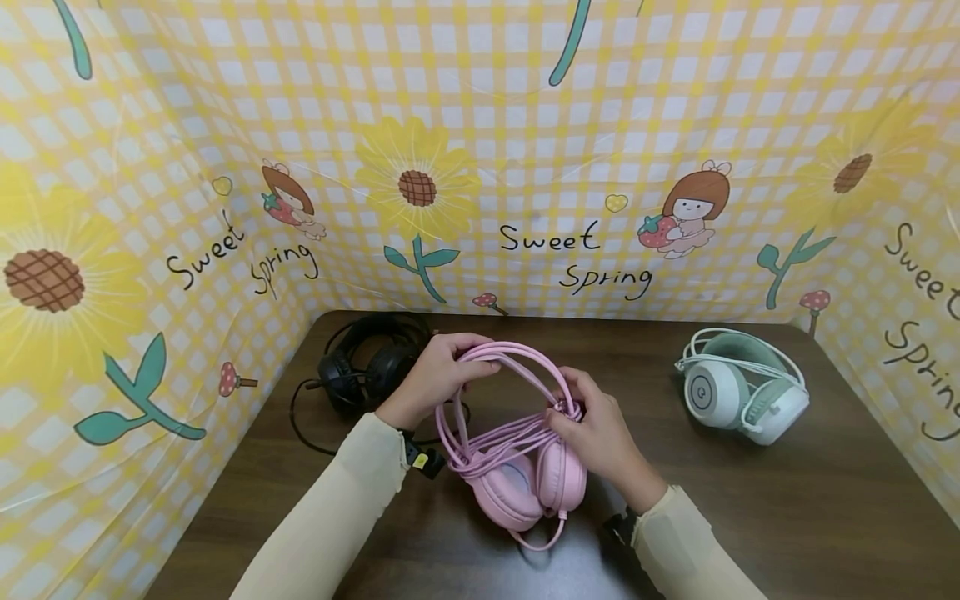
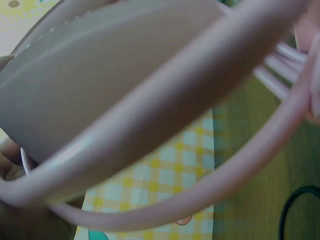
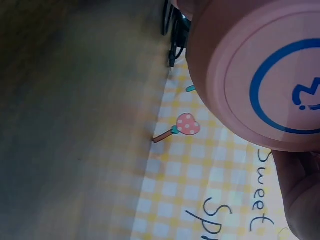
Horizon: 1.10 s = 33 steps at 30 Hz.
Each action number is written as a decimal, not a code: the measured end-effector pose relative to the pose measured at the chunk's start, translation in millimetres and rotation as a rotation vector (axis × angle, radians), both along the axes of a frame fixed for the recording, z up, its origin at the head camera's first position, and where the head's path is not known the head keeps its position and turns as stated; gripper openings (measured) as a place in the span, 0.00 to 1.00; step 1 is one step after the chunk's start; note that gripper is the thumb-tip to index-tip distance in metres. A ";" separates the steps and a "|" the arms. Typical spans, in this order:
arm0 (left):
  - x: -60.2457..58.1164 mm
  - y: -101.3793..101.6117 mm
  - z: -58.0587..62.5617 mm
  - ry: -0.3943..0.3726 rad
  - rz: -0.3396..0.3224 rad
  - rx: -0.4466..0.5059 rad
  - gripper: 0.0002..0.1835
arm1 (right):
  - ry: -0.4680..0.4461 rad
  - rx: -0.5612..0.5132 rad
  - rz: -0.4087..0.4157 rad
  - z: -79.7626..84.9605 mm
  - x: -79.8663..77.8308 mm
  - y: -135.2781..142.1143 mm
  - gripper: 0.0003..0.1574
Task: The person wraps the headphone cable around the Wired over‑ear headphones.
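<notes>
A pair of pink headphones (image 1: 510, 492) is held up over the middle of the table, ear cups hanging toward me. My left hand (image 1: 438, 371) grips the headband on its upper left side. With thumb and fingers my right hand (image 1: 596, 425) pinches the right side of the band, where strands of the pink cable (image 1: 502, 442) run across between the two sides. Close up in the left wrist view are the band's smooth pink tubes (image 2: 150, 105). The right wrist view shows one ear cup (image 3: 240, 85) with a blue ring, and part of my right hand below it.
Black headphones (image 1: 360, 367) with a loose cable lie at the back left, close to my left forearm. White and green headphones (image 1: 720, 387) sit at the back right of the brown table (image 1: 750, 508). A yellow checked cloth (image 1: 525, 167) walls the back and sides.
</notes>
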<state>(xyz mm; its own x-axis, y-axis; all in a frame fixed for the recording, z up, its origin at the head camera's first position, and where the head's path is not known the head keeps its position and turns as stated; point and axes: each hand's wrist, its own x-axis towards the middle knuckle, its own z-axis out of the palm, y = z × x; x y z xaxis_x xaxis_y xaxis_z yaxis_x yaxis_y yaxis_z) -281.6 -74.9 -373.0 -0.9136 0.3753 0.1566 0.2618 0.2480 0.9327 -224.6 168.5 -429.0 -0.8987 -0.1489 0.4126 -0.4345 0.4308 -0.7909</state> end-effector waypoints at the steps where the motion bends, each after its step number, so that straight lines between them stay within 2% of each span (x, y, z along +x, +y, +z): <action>1: -1.2 0.3 -1.2 -0.005 0.001 -0.004 0.14 | -0.004 -0.003 -0.007 -0.9 -0.8 -0.2 0.30; 10: -7.9 2.8 -8.5 0.018 0.018 -0.037 0.15 | -0.045 -0.064 -0.049 -10.4 -8.8 -0.5 0.30; 18: -10.4 -0.4 -13.0 -0.001 -0.022 -0.009 0.24 | -0.072 -0.114 -0.055 -10.3 -9.7 0.0 0.29; 20: -10.1 -1.6 -15.5 -0.014 -0.030 -0.001 0.26 | -0.089 -0.113 -0.063 -5.5 -6.9 -1.1 0.29; 26: -7.4 -3.9 -17.3 -0.013 -0.045 0.001 0.28 | -0.105 -0.113 -0.077 23.4 10.7 -8.2 0.26; 33: -7.8 -5.5 -18.2 -0.011 -0.077 0.017 0.28 | -0.130 -0.163 -0.053 21.9 8.9 -7.7 0.26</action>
